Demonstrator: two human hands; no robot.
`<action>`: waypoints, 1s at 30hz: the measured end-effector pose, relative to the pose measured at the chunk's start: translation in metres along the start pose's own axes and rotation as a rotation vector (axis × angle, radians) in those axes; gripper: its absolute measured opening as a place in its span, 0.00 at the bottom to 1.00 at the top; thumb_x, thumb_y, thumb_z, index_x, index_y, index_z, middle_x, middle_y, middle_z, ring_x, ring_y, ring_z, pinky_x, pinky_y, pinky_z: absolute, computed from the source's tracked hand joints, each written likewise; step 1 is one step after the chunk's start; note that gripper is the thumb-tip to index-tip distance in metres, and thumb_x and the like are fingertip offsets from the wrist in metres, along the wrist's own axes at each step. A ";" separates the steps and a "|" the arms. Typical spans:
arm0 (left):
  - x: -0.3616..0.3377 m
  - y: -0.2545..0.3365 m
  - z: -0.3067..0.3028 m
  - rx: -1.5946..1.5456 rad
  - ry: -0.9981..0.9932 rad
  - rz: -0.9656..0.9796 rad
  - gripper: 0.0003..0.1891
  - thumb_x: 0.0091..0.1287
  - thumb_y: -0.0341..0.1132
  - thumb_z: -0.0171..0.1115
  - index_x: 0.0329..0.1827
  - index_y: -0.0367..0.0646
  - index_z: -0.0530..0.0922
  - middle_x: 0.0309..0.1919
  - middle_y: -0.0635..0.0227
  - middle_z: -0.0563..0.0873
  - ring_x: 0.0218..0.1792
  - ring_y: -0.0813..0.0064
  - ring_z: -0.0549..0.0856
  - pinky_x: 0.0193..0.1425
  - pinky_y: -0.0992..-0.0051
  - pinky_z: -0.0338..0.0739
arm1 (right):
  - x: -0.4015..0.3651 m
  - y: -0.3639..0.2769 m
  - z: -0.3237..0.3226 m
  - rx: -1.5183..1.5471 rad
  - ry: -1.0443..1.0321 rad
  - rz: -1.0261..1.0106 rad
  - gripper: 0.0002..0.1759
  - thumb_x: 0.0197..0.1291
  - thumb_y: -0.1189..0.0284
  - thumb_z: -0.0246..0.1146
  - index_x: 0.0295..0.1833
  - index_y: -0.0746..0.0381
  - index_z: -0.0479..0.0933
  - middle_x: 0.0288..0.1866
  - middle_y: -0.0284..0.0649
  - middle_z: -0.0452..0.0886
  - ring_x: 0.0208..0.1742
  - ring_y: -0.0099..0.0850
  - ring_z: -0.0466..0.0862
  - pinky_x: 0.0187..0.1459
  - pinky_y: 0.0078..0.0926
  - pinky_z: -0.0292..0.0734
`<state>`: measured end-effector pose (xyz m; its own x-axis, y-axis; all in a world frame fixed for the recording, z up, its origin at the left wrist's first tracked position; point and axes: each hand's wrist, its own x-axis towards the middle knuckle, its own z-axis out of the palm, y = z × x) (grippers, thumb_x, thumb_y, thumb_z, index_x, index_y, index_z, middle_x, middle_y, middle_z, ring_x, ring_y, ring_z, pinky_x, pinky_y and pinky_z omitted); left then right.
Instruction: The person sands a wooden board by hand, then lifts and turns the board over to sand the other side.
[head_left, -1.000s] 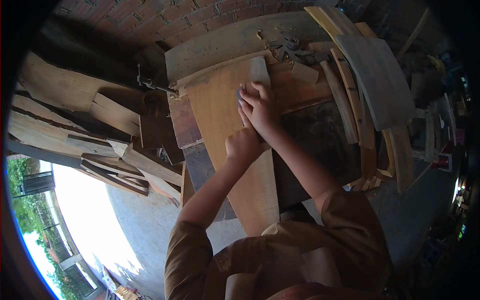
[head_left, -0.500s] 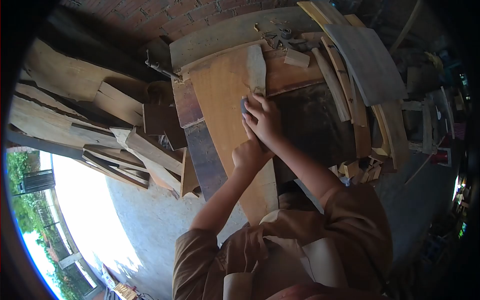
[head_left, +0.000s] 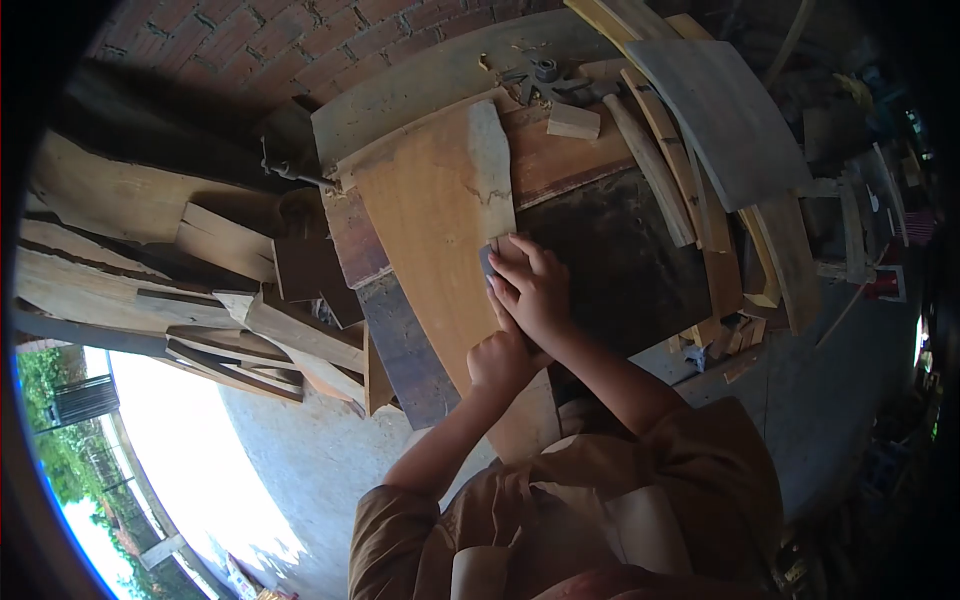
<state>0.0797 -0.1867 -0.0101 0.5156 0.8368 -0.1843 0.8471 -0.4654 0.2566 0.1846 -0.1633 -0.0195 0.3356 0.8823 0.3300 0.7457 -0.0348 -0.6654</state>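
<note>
Tan tapered board (head_left: 420, 215) on workbench (head_left: 640, 255), near end by torso. Right hand (head_left: 532, 290) clamped round dark-nosed hand tool (head_left: 487, 260) at board's right edge; left hand (head_left: 498, 358) curled just nearer, its grip hidden. Sideways pressure could tip tool off edge; loose board could skid. Counted: two hands, one tool, one board underneath, one small wood block (head_left: 573, 122) far right.

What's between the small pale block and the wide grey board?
Long, narrow wood strips lie between the block and the grey board, as the head view shows.
</note>
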 end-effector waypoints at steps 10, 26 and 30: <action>0.251 -0.033 -0.097 0.043 -0.052 -0.081 0.60 0.45 0.67 0.59 0.68 0.29 0.41 0.33 0.54 0.84 0.34 0.60 0.85 0.36 0.65 0.79 | 0.260 0.066 0.086 -0.068 0.158 -0.122 0.14 0.47 0.60 0.65 0.41 0.51 0.81 0.54 0.36 0.71 0.52 0.39 0.71 0.51 0.39 0.68; -0.177 0.015 0.046 0.000 -0.218 -0.225 0.66 0.38 0.70 0.62 0.66 0.21 0.44 0.19 0.63 0.82 0.09 0.80 0.76 0.09 0.77 0.67 | -0.156 -0.040 -0.035 0.125 -0.177 -0.139 0.21 0.43 0.71 0.66 0.48 0.57 0.77 0.57 0.41 0.69 0.52 0.42 0.71 0.51 0.38 0.68; -0.147 0.007 0.035 -0.021 -0.075 -0.154 0.67 0.37 0.70 0.62 0.65 0.21 0.44 0.15 0.66 0.81 0.09 0.81 0.76 0.09 0.77 0.67 | -0.130 -0.037 -0.024 0.107 -0.210 -0.156 0.19 0.43 0.72 0.66 0.47 0.54 0.79 0.56 0.40 0.69 0.50 0.41 0.72 0.50 0.38 0.69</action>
<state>0.0147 -0.3232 -0.0144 0.3888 0.8735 -0.2929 0.9143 -0.3266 0.2397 0.1268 -0.2880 -0.0217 0.0863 0.9514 0.2957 0.7106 0.1493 -0.6876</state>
